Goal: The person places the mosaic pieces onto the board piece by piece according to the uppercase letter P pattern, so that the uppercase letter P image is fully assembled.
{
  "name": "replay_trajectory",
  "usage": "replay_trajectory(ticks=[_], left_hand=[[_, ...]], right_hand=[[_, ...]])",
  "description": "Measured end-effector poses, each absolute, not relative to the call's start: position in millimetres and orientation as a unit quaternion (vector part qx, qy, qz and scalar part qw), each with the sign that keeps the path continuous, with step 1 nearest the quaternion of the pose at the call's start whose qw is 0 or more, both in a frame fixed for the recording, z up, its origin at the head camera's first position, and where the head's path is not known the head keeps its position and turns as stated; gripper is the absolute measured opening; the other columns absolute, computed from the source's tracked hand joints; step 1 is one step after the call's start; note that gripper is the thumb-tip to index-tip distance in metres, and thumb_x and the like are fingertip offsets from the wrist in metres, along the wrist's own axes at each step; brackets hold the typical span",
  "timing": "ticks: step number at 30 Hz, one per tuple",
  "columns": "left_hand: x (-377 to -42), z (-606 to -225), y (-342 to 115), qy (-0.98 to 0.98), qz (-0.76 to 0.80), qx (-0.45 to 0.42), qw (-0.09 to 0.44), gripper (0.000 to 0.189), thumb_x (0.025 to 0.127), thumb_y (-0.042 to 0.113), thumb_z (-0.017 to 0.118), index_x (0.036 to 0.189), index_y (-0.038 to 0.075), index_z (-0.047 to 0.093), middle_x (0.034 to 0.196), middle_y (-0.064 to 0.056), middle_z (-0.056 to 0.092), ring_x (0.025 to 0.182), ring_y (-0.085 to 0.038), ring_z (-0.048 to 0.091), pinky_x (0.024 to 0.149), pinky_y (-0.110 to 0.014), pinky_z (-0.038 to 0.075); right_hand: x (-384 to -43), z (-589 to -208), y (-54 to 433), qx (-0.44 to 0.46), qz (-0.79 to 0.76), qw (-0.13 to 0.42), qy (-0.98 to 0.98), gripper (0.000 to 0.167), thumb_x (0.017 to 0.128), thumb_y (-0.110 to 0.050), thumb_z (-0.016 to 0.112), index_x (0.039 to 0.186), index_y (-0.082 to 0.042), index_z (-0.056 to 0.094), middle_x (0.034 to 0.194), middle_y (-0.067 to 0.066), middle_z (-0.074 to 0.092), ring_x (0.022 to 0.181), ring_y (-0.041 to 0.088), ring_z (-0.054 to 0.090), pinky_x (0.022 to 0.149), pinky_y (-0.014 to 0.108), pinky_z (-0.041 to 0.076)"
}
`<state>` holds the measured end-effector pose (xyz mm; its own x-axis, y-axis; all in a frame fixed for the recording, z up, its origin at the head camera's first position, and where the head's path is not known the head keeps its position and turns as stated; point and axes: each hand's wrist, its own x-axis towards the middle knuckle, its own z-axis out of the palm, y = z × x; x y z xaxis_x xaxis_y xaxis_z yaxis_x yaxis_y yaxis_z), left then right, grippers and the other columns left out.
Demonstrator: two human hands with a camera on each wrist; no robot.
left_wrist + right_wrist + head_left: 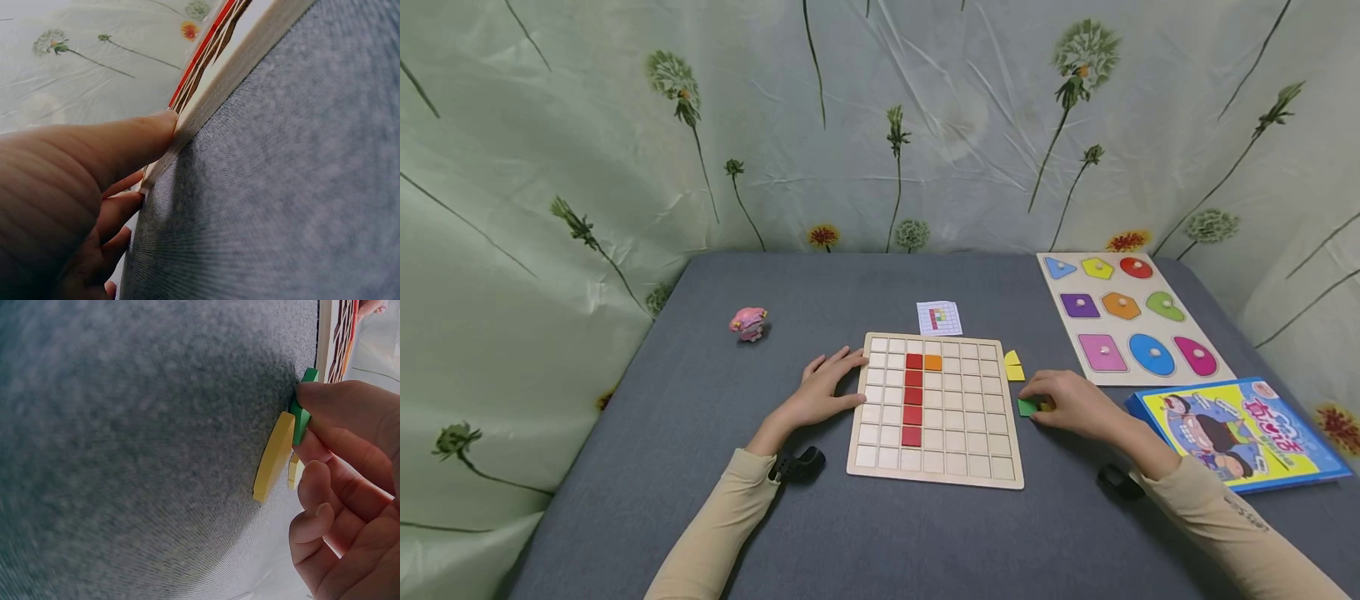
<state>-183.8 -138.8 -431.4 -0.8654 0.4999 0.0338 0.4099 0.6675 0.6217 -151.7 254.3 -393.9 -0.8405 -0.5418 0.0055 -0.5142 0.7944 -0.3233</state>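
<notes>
the right hand (1067, 402), pinching a green tile (301, 425), could knock the crowding yellow piece (275, 457); the left hand (822, 392), uncurled, touches the board (933, 417).

Soft, fairly even light fills the head view, which is mostly sharp. The curtain (760, 125) shows pale sheen around its creases. Soft shadows lie on the tabletop (850, 542) beside both sleeves (715, 533). The wrist views look dimmer and grainier; the right one darkens leftward, its green tile (301, 427) reasonably crisp.
</notes>
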Motion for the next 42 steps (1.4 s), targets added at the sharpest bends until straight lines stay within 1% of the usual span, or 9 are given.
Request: replay_trajectory(ticks=[5,12,19,23,27,30,36,42], left_hand=[[-183.9,-430.6,-138.7,0.911,0.320,0.250,0.069,0.062,0.086,0.028,0.066,0.140,0.009,0.043,0.151,-0.011,0.036,0.145,-0.032,0.023,0.113,-0.057,0.007],[-183.5,-430.2,-138.4,0.910,0.322,0.251,0.069,0.062,0.086,0.027,0.066,0.140,0.009,0.043,0.151,-0.010,0.036,0.145,-0.032,0.022,0.113,-0.058,0.007],[-182.8,-428.0,-138.6,0.911,0.323,0.247,0.072,0.062,0.086,0.026,0.066,0.140,0.009,0.043,0.152,-0.010,0.035,0.145,-0.032,0.022,0.113,-0.057,0.006],[-183.0,-427.1,-138.5,0.911,0.324,0.243,0.074,0.062,0.086,0.027,0.066,0.141,0.008,0.042,0.152,-0.011,0.035,0.146,-0.032,0.021,0.113,-0.057,0.005],[-183.2,-427.7,-138.6,0.910,0.327,0.243,0.074,0.063,0.086,0.027,0.066,0.141,0.008,0.042,0.152,-0.011,0.035,0.146,-0.031,0.020,0.113,-0.057,0.005],[-183.7,-428.9,-138.6,0.911,0.325,0.245,0.070,0.062,0.086,0.027,0.066,0.140,0.008,0.042,0.151,-0.011,0.036,0.146,-0.032,0.021,0.113,-0.058,0.006],[-184.3,-430.4,-138.9,0.912,0.321,0.245,0.074,0.062,0.086,0.028,0.066,0.141,0.009,0.042,0.152,-0.011,0.035,0.146,-0.031,0.020,0.113,-0.057,0.005],[-184.3,-431.4,-139.3,0.913,0.319,0.244,0.077,0.062,0.087,0.027,0.065,0.141,0.009,0.042,0.152,-0.011,0.035,0.146,-0.031,0.020,0.113,-0.057,0.005]], right_hand=[[-152.8,-394.1,254.1,-0.280,-0.160,0.039,0.946,0.023,0.075,-0.012,0.074,0.098,-0.007,0.073,0.089,0.001,0.068,0.071,0.006,0.049,0.062,0.017,0.042],[-152.5,-391.0,254.1,-0.278,-0.160,0.033,0.947,0.024,0.075,-0.012,0.074,0.098,-0.007,0.073,0.090,0.002,0.068,0.074,0.007,0.053,0.065,0.020,0.048],[-154.1,-387.8,250.2,-0.278,-0.168,0.018,0.946,0.024,0.075,-0.011,0.075,0.099,-0.007,0.073,0.090,0.002,0.068,0.073,0.006,0.053,0.065,0.020,0.049],[-155.2,-386.1,245.6,-0.286,-0.169,0.007,0.943,0.025,0.075,-0.012,0.076,0.099,-0.008,0.073,0.089,0.001,0.068,0.070,0.005,0.051,0.062,0.017,0.046],[-156.6,-385.0,240.4,-0.296,-0.170,-0.006,0.940,0.024,0.074,-0.013,0.077,0.097,-0.009,0.074,0.084,-0.002,0.066,0.064,0.002,0.045,0.057,0.015,0.038],[-157.5,-384.5,236.3,-0.303,-0.172,-0.014,0.937,0.024,0.073,-0.013,0.077,0.096,-0.009,0.074,0.084,-0.002,0.065,0.063,0.001,0.042,0.055,0.015,0.034],[-158.3,-385.0,228.4,-0.312,-0.170,-0.015,0.935,0.023,0.074,-0.014,0.076,0.096,-0.009,0.073,0.087,0.000,0.067,0.065,0.002,0.044,0.056,0.016,0.035],[-159.7,-386.3,220.7,-0.319,-0.176,-0.010,0.931,0.022,0.074,-0.014,0.076,0.095,-0.010,0.073,0.087,-0.001,0.066,0.063,0.000,0.044,0.055,0.016,0.035]])
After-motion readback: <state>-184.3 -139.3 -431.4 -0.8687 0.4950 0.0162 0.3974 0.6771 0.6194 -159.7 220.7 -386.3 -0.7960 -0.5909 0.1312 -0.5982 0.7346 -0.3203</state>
